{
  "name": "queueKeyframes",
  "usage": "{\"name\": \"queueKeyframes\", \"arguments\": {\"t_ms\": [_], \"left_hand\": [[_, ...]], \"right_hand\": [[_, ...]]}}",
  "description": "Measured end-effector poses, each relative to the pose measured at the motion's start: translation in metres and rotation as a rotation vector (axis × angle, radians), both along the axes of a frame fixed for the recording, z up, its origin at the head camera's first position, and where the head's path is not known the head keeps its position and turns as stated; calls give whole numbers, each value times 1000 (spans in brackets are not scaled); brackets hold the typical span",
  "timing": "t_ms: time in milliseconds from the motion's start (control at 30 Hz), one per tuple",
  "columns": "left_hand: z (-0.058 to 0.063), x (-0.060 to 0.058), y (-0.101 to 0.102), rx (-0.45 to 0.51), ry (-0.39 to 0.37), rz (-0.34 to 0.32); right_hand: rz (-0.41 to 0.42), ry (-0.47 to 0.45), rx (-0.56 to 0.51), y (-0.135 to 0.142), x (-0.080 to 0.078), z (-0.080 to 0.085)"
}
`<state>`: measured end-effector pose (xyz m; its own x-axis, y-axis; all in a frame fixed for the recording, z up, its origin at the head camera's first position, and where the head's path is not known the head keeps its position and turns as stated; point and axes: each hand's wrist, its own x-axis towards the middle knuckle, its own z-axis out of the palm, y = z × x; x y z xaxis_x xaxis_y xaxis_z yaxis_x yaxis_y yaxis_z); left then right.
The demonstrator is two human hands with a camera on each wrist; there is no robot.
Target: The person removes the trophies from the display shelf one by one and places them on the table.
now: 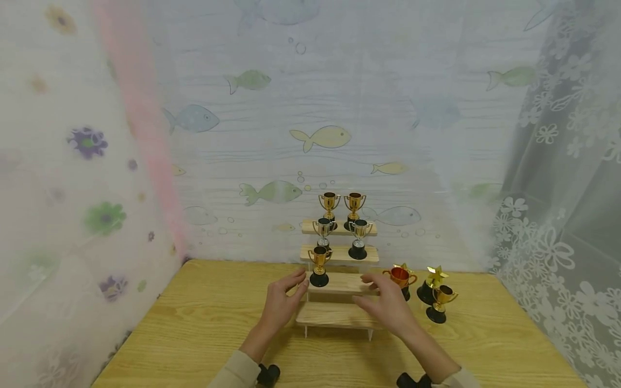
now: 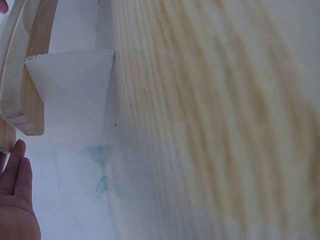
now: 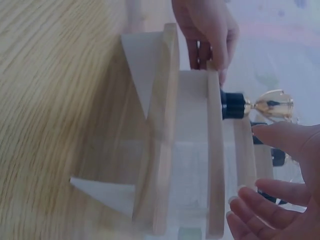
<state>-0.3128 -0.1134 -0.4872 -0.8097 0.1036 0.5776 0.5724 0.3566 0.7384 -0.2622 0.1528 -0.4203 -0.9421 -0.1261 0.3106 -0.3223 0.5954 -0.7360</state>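
Observation:
A four-step wooden display stand with white supports carries small trophy cups. My left hand is at the left end of its second step from the bottom, fingers fairly straight, fingertips right at the board. Close by, a gold trophy with a black base stands upright on that step's left side. My right hand hovers around the same step's right end, thumb and fingers spread, holding nothing; the right wrist view shows its fingers apart. Higher up are two silver trophies and, on top, two gold ones.
Right of the stand, on the wood-grain table, are a red-and-gold cup, a gold star trophy and another gold cup. A second star top peeks out behind the red cup. A fish-patterned curtain hangs behind the table.

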Motion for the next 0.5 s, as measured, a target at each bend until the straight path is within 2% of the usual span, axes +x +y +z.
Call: {"name": "queueKeyframes", "arguments": {"t_ms": [500], "left_hand": [[2, 1, 0, -3, -11, -2]], "right_hand": [[27, 46, 20, -29, -11, 0]]}}
